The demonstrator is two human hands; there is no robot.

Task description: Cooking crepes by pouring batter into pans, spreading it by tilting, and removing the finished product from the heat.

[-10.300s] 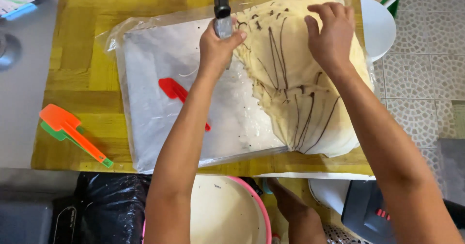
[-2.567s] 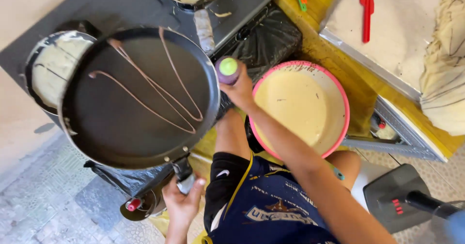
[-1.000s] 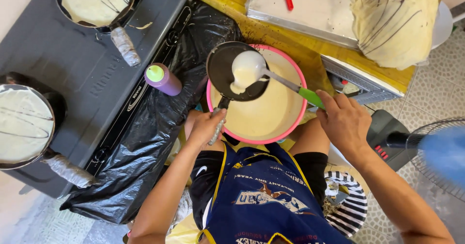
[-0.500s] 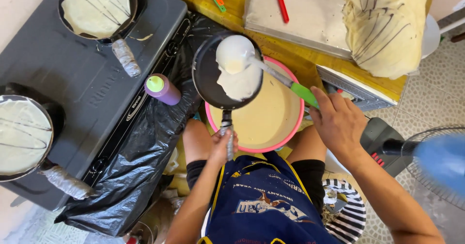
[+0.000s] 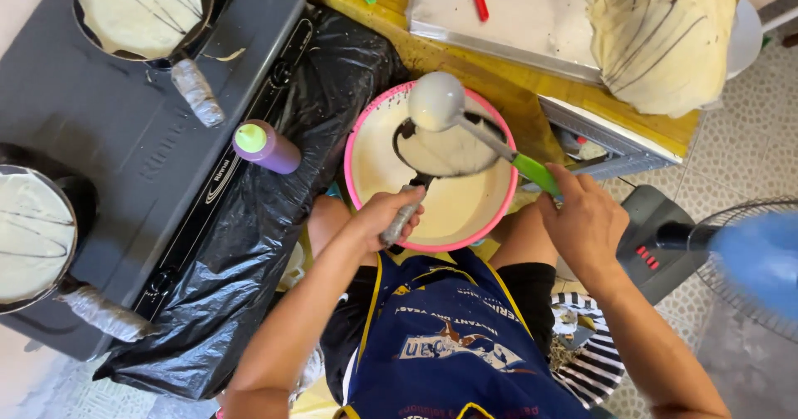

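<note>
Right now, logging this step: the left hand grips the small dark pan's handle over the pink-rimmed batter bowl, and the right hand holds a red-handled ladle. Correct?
Not quite. The head view shows the ladle in the right hand has a green handle, not red. The left hand does grip the small dark pan over the pink-rimmed batter bowl.

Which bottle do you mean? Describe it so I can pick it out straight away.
Start at the grey stove on the left. At its right edge, beside the black plastic sheet, lies a small purple squeeze bottle with a light green cap. It is the only bottle there; the stove's other things are pans.
</note>
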